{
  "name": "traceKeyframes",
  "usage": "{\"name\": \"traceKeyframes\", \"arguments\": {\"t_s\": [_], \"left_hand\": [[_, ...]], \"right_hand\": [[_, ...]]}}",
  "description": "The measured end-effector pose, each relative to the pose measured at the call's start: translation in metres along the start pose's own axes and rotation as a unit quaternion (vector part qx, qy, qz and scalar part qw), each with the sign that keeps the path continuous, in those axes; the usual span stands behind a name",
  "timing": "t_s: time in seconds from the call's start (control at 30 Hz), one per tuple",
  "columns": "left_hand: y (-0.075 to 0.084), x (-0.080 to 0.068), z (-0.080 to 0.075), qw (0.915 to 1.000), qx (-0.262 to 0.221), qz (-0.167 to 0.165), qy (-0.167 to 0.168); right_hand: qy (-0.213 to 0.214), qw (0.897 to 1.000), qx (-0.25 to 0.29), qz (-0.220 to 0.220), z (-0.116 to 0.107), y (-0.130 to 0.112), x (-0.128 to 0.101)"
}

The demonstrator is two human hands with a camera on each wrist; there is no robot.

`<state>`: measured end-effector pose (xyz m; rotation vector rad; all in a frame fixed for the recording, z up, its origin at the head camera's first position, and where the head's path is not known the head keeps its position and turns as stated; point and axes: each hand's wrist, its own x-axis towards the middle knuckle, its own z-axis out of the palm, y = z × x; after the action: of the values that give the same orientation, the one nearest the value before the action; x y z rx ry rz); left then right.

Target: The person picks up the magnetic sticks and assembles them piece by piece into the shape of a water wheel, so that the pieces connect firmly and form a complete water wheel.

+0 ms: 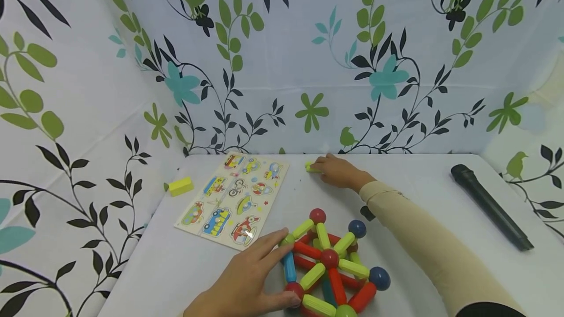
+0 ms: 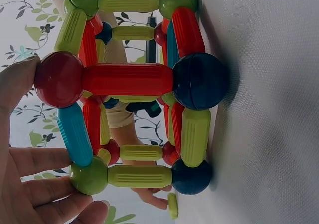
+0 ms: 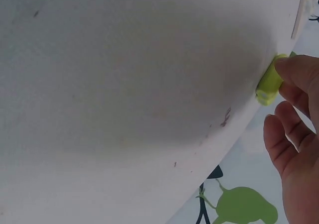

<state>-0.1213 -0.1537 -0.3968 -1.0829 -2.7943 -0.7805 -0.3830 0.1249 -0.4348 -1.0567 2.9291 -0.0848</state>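
We see a small yellow-green piece (image 1: 312,167) lying near the far edge of the white table (image 1: 414,185), with the right hand (image 1: 337,171) on it, fingertips (image 3: 294,69) curled onto its top in a light pinch. Nearer to us, the left hand (image 1: 246,283) rests with straight, relaxed fingers against the rod-and-ball structure (image 1: 330,268), thumb touching a red ball (image 2: 59,79). Left of the structure lies a vehicle puzzle board (image 1: 233,199), with a yellow block (image 1: 180,186) beyond it. A black microphone (image 1: 491,207) lies well apart on the right.
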Motion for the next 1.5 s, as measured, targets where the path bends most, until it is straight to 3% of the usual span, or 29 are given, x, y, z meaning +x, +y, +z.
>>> {"name": "traceKeyframes", "arguments": {"t_s": [0.23, 0.4, 0.57, 0.73, 0.87, 1.03, 1.23, 1.5], "left_hand": [[0.002, 0.000, 0.001, 1.0000, 0.000, 0.004, 0.000], [0.002, 0.000, 0.001, 1.0000, -0.002, 0.002, -0.004], [0.002, -0.001, 0.002, 1.0000, 0.001, -0.001, -0.004], [0.002, 0.000, 0.001, 1.0000, 0.007, 0.002, 0.001], [0.002, 0.001, 0.001, 0.9998, 0.013, 0.009, 0.015], [0.002, 0.000, 0.002, 0.9994, 0.017, 0.011, 0.029], [0.001, 0.000, 0.004, 0.9989, 0.017, 0.019, 0.039], [0.001, -0.001, 0.003, 0.9996, 0.008, 0.005, 0.028]], "right_hand": [[0.003, 1.000, -0.021, 0.021, 0.007, 0.003, 0.001], [-0.028, 0.997, -0.026, 0.061, 0.008, 0.002, -0.001], [-0.054, 0.994, 0.034, 0.088, 0.002, 0.000, -0.015], [-0.054, 0.984, 0.163, 0.039, -0.032, -0.015, -0.052], [-0.067, 0.972, 0.223, -0.023, -0.067, -0.032, -0.089], [-0.086, 0.965, 0.241, -0.063, -0.084, -0.052, -0.115], [-0.087, 0.964, 0.241, -0.077, -0.081, -0.062, -0.116], [-0.085, 0.963, 0.247, -0.072, -0.079, -0.065, -0.119]]}}
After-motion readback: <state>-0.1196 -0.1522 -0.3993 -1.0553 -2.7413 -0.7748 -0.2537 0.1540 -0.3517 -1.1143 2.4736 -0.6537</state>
